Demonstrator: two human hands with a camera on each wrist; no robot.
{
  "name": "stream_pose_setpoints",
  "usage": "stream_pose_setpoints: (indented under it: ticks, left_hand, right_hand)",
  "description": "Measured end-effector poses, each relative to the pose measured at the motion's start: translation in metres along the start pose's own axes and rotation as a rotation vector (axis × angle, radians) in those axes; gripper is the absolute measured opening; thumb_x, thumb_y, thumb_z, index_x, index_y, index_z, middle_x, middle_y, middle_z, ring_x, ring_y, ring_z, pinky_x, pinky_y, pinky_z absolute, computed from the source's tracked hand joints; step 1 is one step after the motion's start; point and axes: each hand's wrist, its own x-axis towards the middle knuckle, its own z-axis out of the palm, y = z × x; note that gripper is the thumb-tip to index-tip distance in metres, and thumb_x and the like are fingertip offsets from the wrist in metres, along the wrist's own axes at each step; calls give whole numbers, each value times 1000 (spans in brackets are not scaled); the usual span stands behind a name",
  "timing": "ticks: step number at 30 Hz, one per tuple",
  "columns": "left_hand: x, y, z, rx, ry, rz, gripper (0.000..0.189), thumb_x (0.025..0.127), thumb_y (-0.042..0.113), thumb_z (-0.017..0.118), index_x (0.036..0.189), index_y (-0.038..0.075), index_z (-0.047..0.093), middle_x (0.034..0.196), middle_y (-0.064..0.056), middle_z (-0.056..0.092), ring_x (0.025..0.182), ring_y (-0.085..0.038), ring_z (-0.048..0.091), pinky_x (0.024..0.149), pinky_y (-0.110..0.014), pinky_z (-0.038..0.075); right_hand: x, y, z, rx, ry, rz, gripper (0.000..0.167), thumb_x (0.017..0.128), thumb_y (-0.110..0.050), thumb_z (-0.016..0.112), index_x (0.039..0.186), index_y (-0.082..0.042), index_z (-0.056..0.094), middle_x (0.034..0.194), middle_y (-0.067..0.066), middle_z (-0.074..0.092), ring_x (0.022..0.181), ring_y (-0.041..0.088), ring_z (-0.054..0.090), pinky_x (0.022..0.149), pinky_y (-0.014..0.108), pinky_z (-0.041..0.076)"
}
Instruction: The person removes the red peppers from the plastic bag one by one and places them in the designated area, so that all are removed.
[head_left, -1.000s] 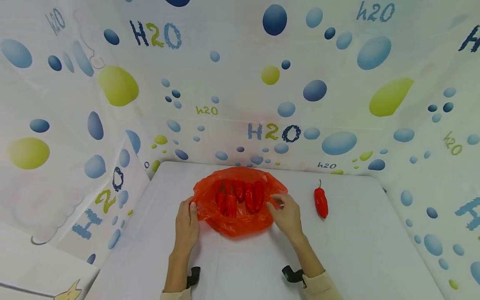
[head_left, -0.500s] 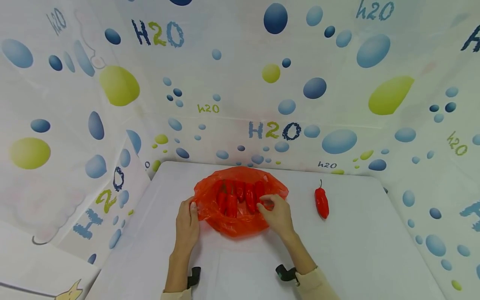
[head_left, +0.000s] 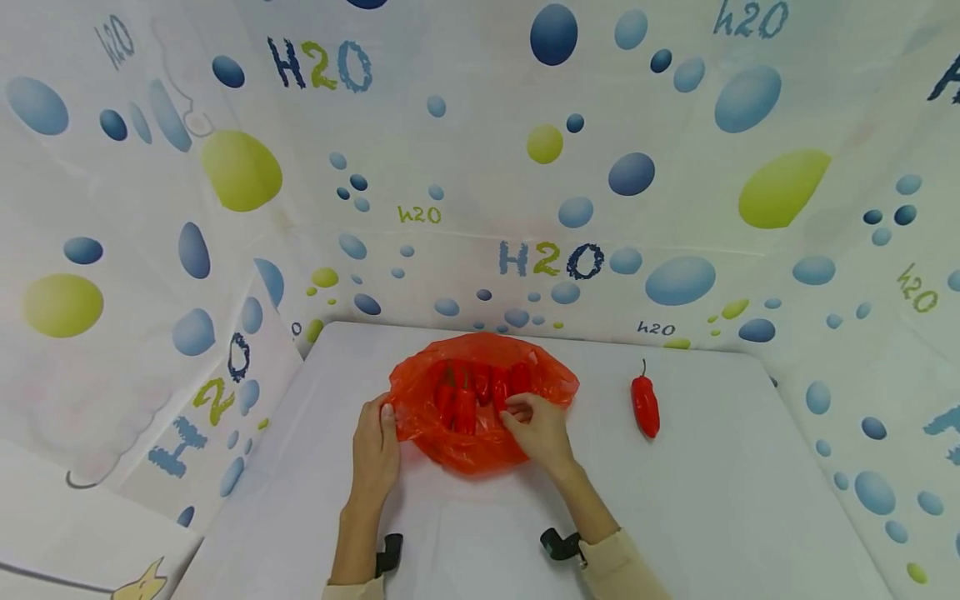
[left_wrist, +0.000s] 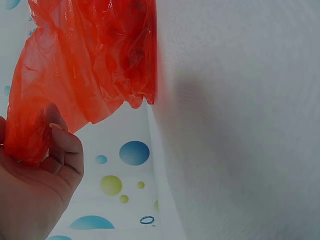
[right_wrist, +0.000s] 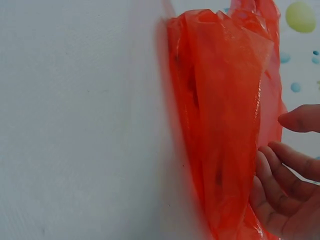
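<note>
Two hands are working at one translucent red plastic bag (head_left: 468,460), which is sitting on one white table (head_left: 720,508) with its mouth spread wide. At least five red chili peppers (head_left: 466,411) are lying inside it, side by side with their long bodies pointing toward me; some are overlapping, so I cannot be sure of the full count. One more pepper, the loose red chili pepper (head_left: 645,407), is lying on the table to the right, well apart from the bag, its single stem pointing away from me.

With my left hand (head_left: 377,442) I am gripping one gathered fold of the bag's left rim, the fingers curling round the film. My right hand (head_left: 542,429) is hovering over the bag's right side, near the peppers; its thumb is standing apart from its loosely bent fingers, and it is holding nothing that I can see. Whether those fingertips are touching the film, I cannot tell. Two pale sleeves (head_left: 624,568) are covering my forearms.
</note>
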Motion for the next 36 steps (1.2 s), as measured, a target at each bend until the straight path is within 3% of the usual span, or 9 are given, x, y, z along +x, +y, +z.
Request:
stream_pose_setpoints:
  ticks: [12, 36]
  left_hand:
    - [0, -1, 0, -5, 15, 25, 32, 113, 16, 45, 137, -1, 58, 114, -17, 62, 100, -27, 57, 88, -26, 42]
    - [0, -2, -1, -6, 9, 21, 33, 113, 20, 44, 136, 1, 58, 116, -14, 62, 103, -25, 58, 90, -19, 41]
  right_hand:
    - [1, -1, 12, -26, -56, 47, 28, 92, -22, 81, 114, -5, 74, 94, -3, 72, 80, 13, 66, 71, 26, 58]
    - [1, -3, 32, -104, -90, -11, 24, 94, -24, 78, 109, -5, 75, 88, -3, 73, 75, 10, 66, 70, 25, 58]
